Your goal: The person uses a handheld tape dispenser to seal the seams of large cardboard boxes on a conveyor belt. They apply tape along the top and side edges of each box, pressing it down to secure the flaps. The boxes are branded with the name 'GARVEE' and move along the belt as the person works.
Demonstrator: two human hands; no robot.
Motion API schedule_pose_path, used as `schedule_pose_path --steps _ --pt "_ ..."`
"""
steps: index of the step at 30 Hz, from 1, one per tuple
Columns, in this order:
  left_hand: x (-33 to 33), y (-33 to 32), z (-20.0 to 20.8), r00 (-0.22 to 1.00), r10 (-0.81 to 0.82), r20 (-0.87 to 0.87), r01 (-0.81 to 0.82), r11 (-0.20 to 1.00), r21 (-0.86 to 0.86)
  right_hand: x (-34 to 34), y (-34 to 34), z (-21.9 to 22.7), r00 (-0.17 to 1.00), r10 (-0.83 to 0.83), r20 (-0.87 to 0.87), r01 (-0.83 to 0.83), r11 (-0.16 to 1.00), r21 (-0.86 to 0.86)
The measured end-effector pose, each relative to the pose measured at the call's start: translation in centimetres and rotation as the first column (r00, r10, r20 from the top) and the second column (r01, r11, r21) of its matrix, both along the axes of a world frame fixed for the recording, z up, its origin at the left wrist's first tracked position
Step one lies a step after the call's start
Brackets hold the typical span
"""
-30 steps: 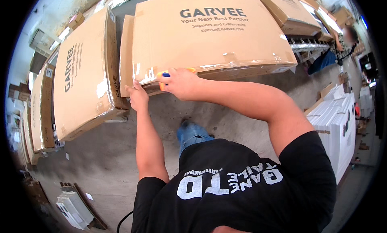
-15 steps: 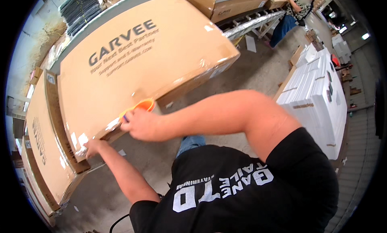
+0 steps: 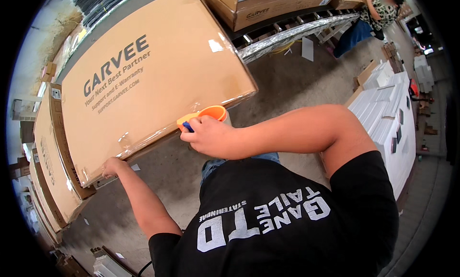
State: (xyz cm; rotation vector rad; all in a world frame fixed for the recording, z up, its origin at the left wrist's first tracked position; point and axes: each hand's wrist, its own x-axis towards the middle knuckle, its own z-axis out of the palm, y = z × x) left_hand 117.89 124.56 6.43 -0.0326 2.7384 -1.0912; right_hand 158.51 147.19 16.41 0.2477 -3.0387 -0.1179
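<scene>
A large flat cardboard box (image 3: pixel 158 80) with dark print lies in front of me, clear tape glinting along its near edge. My right hand (image 3: pixel 208 137) grips an orange tape dispenser (image 3: pixel 216 112) with a blue part, held against that near edge, right of its middle. At the near left corner, my left hand (image 3: pixel 114 167) has its fingers curled on the box's edge; some of the fingertips are hidden.
More cardboard boxes (image 3: pixel 55 157) stand close on the left. Another box (image 3: pixel 268 9) sits on a roller conveyor (image 3: pixel 287 35) at the back. White foam sheets (image 3: pixel 388 119) are stacked at right. A person (image 3: pixel 371 23) stands at the far right end of the conveyor.
My right hand has moved rightward along the box's near edge with the tape dispenser. My left hand stays by the near left corner. The whole view has shifted somewhat.
</scene>
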Motion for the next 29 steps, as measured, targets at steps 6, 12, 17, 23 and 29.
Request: schedule_pose_path --steps 6,12,17,23,29 --pt "6.8 6.1 1.9 0.998 -0.009 0.057 0.006 0.998 0.056 9.5 8.4 1.0 0.999 -0.026 0.022 0.024 0.998 0.054" --pt "11.5 9.4 -4.1 0.978 0.208 0.023 -0.209 0.974 0.092 16.4 15.5 -0.9 0.994 -0.078 0.083 0.068 0.99 0.121" --pt "15.8 12.9 -3.5 0.711 0.702 -0.029 0.358 -0.327 0.874 7.7 15.3 -7.6 0.999 0.027 -0.017 -0.027 0.999 0.033" --pt "17.1 14.2 -3.8 0.791 0.458 -0.406 0.4 0.114 0.909 6.5 19.4 -17.0 0.945 -0.282 0.163 0.291 0.956 -0.032" --pt "33.1 16.8 -0.3 0.53 -0.829 -0.181 0.602 0.216 0.769 17.7 20.0 -12.5 0.733 -0.618 0.283 0.664 0.564 -0.491"
